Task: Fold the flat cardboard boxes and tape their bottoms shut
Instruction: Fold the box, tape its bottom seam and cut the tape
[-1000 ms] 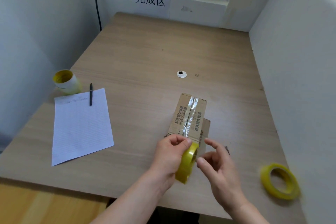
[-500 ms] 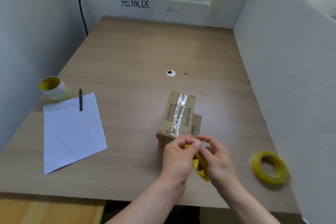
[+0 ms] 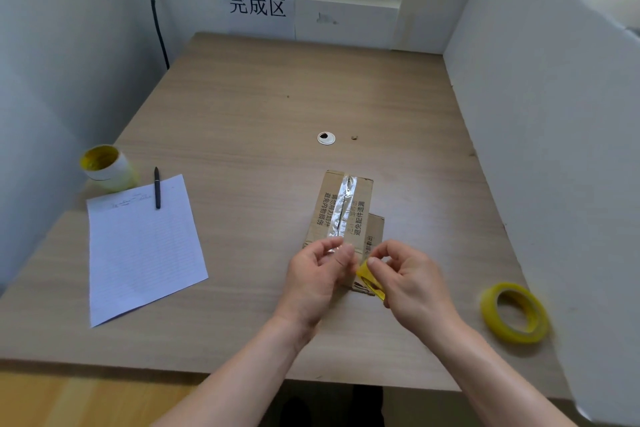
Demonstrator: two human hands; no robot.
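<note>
Tape strip [image 3: 341,211] on the cardboard box [image 3: 325,218] is pinched by the left hand [image 3: 317,276], while the right hand [image 3: 412,284] grips the yellow roll [image 3: 369,279].

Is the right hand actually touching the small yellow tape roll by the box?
Touching. The head view shows the right hand with its thumb and fingers pinching the yellow tape roll, with no gap between them.

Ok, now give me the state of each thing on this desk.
cardboard box: folded, seam taped, lying on the desk.
tape strip: end pinched by the left hand.
small tape roll: gripped by the right hand.
spare tape roll: lying flat, untouched.
pen: lying across the paper's top edge.
</note>
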